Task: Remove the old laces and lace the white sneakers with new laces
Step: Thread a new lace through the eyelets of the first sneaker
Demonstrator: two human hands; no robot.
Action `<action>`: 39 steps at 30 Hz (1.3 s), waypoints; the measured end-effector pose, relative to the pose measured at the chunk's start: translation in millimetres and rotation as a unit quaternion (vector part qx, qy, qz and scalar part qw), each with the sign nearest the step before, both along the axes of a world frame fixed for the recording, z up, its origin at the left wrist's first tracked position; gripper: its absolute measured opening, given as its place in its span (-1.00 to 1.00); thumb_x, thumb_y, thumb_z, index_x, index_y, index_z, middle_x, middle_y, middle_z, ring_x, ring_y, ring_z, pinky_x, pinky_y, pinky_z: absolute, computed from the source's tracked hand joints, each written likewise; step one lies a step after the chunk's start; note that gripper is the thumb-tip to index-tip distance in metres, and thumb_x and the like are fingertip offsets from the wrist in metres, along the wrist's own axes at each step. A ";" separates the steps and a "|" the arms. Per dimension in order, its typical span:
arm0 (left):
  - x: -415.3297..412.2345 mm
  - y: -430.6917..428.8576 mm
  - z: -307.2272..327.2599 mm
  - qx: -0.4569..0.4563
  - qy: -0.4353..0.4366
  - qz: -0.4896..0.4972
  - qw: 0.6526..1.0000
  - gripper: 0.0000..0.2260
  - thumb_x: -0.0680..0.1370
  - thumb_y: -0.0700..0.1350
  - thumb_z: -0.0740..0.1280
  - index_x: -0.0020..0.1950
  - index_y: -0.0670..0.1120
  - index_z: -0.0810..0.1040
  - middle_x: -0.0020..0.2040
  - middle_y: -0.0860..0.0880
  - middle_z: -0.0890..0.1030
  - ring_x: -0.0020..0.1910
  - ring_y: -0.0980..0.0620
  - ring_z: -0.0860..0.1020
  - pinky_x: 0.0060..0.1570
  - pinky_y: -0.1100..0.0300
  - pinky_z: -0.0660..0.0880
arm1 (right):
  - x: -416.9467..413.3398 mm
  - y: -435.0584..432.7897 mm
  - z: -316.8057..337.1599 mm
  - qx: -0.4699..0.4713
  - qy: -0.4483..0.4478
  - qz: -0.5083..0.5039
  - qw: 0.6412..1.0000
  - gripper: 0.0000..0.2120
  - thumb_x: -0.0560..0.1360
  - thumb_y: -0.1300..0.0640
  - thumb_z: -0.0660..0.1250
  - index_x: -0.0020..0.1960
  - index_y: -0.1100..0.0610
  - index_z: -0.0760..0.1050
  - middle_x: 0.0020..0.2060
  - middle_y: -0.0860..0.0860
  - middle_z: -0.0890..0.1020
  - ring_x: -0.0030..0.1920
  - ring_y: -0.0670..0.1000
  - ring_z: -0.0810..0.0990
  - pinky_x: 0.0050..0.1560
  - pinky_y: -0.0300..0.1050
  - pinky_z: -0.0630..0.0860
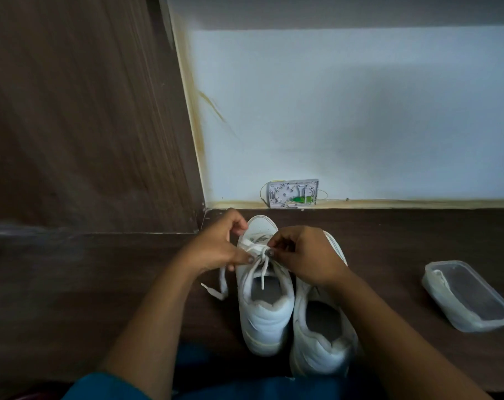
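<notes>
Two white sneakers stand side by side on the dark wooden floor, toes toward the wall. The left sneaker (263, 310) carries a white lace (256, 249) across its upper eyelets. My left hand (219, 246) pinches the lace at the shoe's left side. My right hand (300, 255) pinches the lace just right of the tongue. One loose lace end (216, 290) trails onto the floor at the left, another hangs into the shoe opening. The right sneaker (320, 339) lies partly under my right wrist; its eyelets are hidden.
A clear plastic lidded box (470, 298) sits on the floor at the right. A small open wall junction plate (292, 194) is at the skirting just beyond the shoes. A brown wooden panel (86, 111) rises at the left.
</notes>
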State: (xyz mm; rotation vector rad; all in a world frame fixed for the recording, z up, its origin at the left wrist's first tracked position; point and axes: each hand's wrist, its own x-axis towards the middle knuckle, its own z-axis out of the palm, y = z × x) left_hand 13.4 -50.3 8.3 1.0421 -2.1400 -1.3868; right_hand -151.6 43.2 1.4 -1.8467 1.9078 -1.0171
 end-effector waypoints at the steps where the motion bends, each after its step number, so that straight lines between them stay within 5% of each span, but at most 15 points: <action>1: 4.9 -2.1 3.5 -0.002 -0.025 0.012 1.000 -0.68 0.38 -0.36 0.46 -0.06 -0.06 0.41 -0.04 -0.04 0.49 -0.48 0.09 0.44 -0.58 0.29 0.36 | -0.2 0.2 -0.3 0.000 0.000 -0.001 1.000 -0.97 0.43 0.17 0.44 -0.14 0.12 0.65 -0.43 -0.20 0.52 -0.36 -0.33 0.50 -0.32 -0.46 0.32; 4: 23.3 -11.4 10.6 -0.022 -0.085 0.009 0.996 -0.88 0.44 -0.20 0.45 -0.18 -0.17 0.52 -0.44 0.01 0.49 -0.59 0.17 0.33 -0.60 0.34 0.24 | -0.6 0.0 -0.7 0.003 -0.001 0.001 1.000 -0.96 0.43 0.17 0.44 -0.14 0.13 0.65 -0.42 -0.20 0.52 -0.35 -0.33 0.50 -0.31 -0.46 0.33; 6: 32.0 -12.4 11.5 -0.012 -0.092 0.006 0.996 -0.84 0.47 -0.17 0.42 -0.28 -0.19 0.55 -0.53 0.01 0.43 -0.57 0.15 0.30 -0.57 0.35 0.21 | -0.7 -0.2 -0.9 0.004 -0.001 0.003 1.000 -0.97 0.43 0.17 0.43 -0.15 0.12 0.65 -0.42 -0.20 0.52 -0.34 -0.32 0.50 -0.31 -0.46 0.33; 9: 31.0 -6.3 11.9 0.097 0.062 0.042 0.992 -0.88 0.48 -0.24 0.35 -0.27 -0.21 0.54 -0.42 -0.04 0.57 -0.43 0.07 0.46 -0.49 0.33 0.42 | -0.5 -0.8 -0.8 0.007 -0.004 0.006 1.000 -0.97 0.43 0.17 0.43 -0.15 0.10 0.65 -0.41 -0.20 0.53 -0.34 -0.31 0.51 -0.31 -0.46 0.33; 12: 21.6 -0.1 15.1 0.203 0.244 0.048 0.947 -0.87 0.39 -0.18 0.33 -0.19 -0.25 0.57 -0.27 -0.12 0.67 -0.28 0.02 0.63 -0.36 0.30 0.54 | -1.4 -1.3 -0.5 0.005 -0.012 0.013 1.000 -0.96 0.43 0.20 0.43 -0.14 0.11 0.65 -0.40 -0.20 0.54 -0.34 -0.31 0.51 -0.31 -0.45 0.33; 16: 4.2 6.5 15.9 0.273 0.334 0.008 0.902 -0.76 0.18 -0.07 0.62 -0.33 -0.15 0.64 -0.27 -0.17 0.67 -0.29 -0.06 0.67 -0.49 0.32 0.45 | -1.9 -0.4 0.4 0.003 -0.021 0.027 0.999 -0.95 0.43 0.24 0.42 -0.13 0.15 0.65 -0.40 -0.18 0.54 -0.37 -0.31 0.50 -0.32 -0.45 0.33; 21: -3.1 9.1 16.2 0.290 0.340 -0.046 0.893 -0.63 0.00 0.01 0.68 -0.42 -0.08 0.57 -0.41 -0.07 0.52 -0.49 0.09 0.45 -0.57 0.36 0.30 | -2.3 0.5 0.7 0.006 -0.017 0.034 0.999 -0.95 0.45 0.24 0.40 -0.12 0.16 0.64 -0.41 -0.19 0.52 -0.39 -0.32 0.49 -0.33 -0.43 0.34; 27: 8.6 5.2 17.4 0.238 0.342 -0.029 0.909 -0.58 0.00 -0.04 0.68 -0.26 -0.17 0.66 -0.14 -0.16 0.67 -0.27 -0.01 0.63 -0.50 0.29 0.43 | -3.2 0.4 0.4 0.010 -0.001 0.035 0.999 -0.94 0.46 0.22 0.40 -0.09 0.15 0.64 -0.41 -0.20 0.51 -0.36 -0.35 0.49 -0.32 -0.45 0.33; 32: 29.6 -8.2 28.4 0.252 0.435 0.065 0.862 -0.58 -0.10 0.00 0.68 -0.38 -0.08 0.62 -0.19 -0.09 0.68 -0.15 -0.02 0.67 -0.22 0.19 0.59 | -2.7 -1.1 -0.1 0.016 -0.002 0.037 0.999 -0.95 0.46 0.21 0.39 -0.09 0.14 0.63 -0.41 -0.20 0.49 -0.38 -0.33 0.47 -0.32 -0.44 0.33; 35: 29.6 -9.1 28.6 0.302 0.474 0.098 0.821 -0.57 -0.13 -0.01 0.70 -0.46 -0.10 0.55 -0.38 -0.06 0.59 -0.30 0.01 0.64 -0.07 0.02 0.61 | -2.6 -1.4 -0.6 0.019 -0.006 0.037 0.999 -0.95 0.46 0.21 0.40 -0.09 0.13 0.63 -0.40 -0.20 0.49 -0.39 -0.33 0.47 -0.32 -0.44 0.34; 39: 20.5 -0.7 28.0 0.296 0.409 0.012 0.863 -0.66 0.10 -0.05 0.63 -0.32 -0.22 0.61 -0.34 -0.10 0.60 -0.52 0.10 0.44 -0.28 0.13 0.59 | -2.7 -2.6 -1.0 0.018 0.002 0.038 0.999 -0.94 0.46 0.20 0.40 -0.08 0.13 0.63 -0.40 -0.21 0.49 -0.37 -0.35 0.47 -0.31 -0.44 0.34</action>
